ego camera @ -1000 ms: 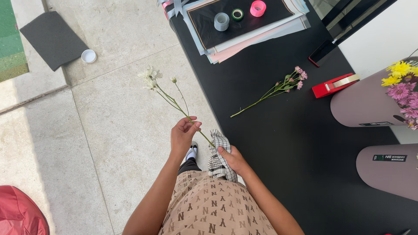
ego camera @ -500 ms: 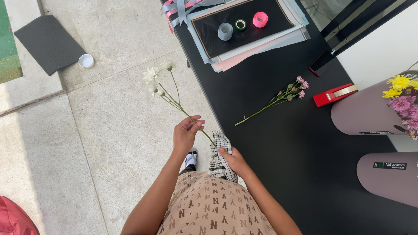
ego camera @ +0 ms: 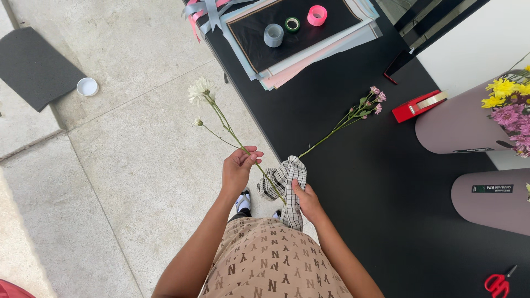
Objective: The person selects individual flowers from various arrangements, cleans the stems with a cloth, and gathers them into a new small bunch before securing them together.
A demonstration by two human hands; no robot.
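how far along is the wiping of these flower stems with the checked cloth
Looks done: one pink-flowered stem lies on the black table. In hand: the left hand holds a white-flowered stem while the right hand wraps a black-and-white checked cloth round its lower end. Left: more yellow and purple flowers stand in the mauve tube.

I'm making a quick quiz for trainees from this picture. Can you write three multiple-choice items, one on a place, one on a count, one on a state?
1. Where does the pink-flowered stem lie?
A. on the black table
B. on the floor
C. in a vase

2. How many tape rolls sit on the paper stack?
A. one
B. three
C. five

3. What does the right hand hold?
A. scissors
B. nothing
C. a checked cloth

Answers: 1 A, it rests on the dark top; 2 B, grey, green and pink; 3 C, fingers grip the cloth.
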